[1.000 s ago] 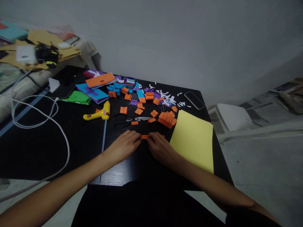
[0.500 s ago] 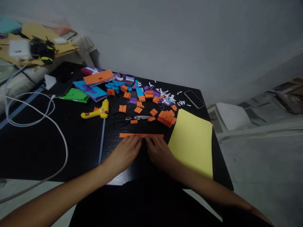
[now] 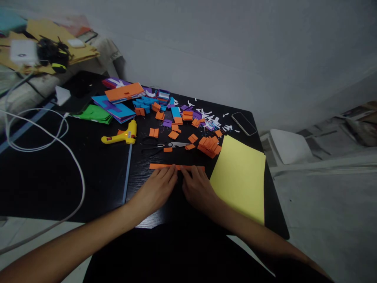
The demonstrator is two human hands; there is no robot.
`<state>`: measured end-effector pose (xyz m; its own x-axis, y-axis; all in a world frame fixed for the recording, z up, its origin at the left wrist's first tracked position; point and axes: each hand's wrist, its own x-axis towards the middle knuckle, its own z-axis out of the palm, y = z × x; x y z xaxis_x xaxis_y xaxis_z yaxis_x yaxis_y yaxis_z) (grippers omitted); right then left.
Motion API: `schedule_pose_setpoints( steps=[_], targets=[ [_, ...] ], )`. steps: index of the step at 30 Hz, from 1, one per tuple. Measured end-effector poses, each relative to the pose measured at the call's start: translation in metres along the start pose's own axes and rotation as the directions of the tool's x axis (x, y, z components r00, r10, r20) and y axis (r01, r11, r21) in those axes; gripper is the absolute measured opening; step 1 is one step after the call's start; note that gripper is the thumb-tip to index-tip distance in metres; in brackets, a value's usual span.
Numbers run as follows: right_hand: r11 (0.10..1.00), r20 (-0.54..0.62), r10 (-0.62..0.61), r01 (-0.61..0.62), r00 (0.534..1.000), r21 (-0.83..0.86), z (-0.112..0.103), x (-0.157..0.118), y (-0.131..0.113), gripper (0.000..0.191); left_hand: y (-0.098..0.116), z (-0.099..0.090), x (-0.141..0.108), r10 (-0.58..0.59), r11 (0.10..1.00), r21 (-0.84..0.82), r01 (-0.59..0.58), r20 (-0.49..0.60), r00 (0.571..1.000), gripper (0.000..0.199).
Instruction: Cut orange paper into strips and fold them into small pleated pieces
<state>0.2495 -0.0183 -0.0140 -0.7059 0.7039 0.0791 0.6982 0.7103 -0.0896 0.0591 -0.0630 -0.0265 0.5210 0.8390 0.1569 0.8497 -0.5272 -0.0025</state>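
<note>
– Plain grey wall (image 3: 224, 47) is sitting behind a black, wood-grained table (image 3: 88, 177). So what are the hands doing?

– Both are staying low and palm-down, nearly meeting, forearms angling inward. The left hand (image 3: 159, 184) is keeping its fingers bunched; the right hand (image 3: 196, 190) is pointing its index leftward. They're pressing fingertips on a long, skinny orange strip (image 3: 156, 166), at twelve o'clock from the person. Can't tell if thumbs are pinching underneath.

– What's around them?

– Black-handled scissors (image 3: 178, 145) are lying at eleven o'clock from the hands, a yellow plastic glue gun (image 3: 120, 136) at ten, creased orange pieces (image 3: 209, 146) are clumping at one, flat yellow sheets (image 3: 240, 177) at three.

– Anything changing?

– Yep, a second ago mostly a short orange bit was showing between the hands; now the strip's poking out past both.
</note>
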Motion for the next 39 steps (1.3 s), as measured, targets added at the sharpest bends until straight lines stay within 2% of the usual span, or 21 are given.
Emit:
schedule_pose_setpoints(
  steps=[7, 12, 18, 28, 35, 39],
  targets=[
    [0.997, -0.073, 0.039, -0.033, 0.997, 0.071, -0.001, -0.007, 0.007, 0.039, 0.001, 0.002, 0.002, -0.050, 0.997, -0.061, 0.047, -0.046, 0.998, 0.039],
    [0.991, -0.074, 0.095, -0.087, 0.993, 0.101, -0.003, -0.014, 0.012, 0.038, 0.004, -0.003, 0.006, -0.067, 0.996, -0.059, 0.065, -0.046, 0.997, 0.036],
    [0.994, -0.064, 0.094, -0.091, 0.994, 0.057, -0.002, -0.013, 0.011, 0.040, 0.007, -0.007, 0.010, -0.081, 0.997, -0.006, 0.080, -0.012, 0.997, 0.039],
    [0.994, -0.076, 0.107, -0.106, 0.991, 0.019, -0.003, -0.012, 0.009, 0.042, 0.009, -0.007, 0.011, -0.088, 0.996, 0.006, 0.088, -0.024, 0.996, 0.044],
    [0.984, -0.099, 0.178, -0.177, 0.979, 0.016, -0.004, -0.021, 0.021, 0.039, 0.010, -0.008, 0.012, -0.117, 0.992, -0.049, 0.115, -0.023, 0.993, 0.043],
    [0.978, -0.113, 0.207, -0.207, 0.972, 0.013, -0.006, -0.027, 0.032, 0.036, 0.011, -0.009, 0.013, -0.106, 0.994, -0.017, 0.106, -0.018, 0.994, 0.045]
  ],
)
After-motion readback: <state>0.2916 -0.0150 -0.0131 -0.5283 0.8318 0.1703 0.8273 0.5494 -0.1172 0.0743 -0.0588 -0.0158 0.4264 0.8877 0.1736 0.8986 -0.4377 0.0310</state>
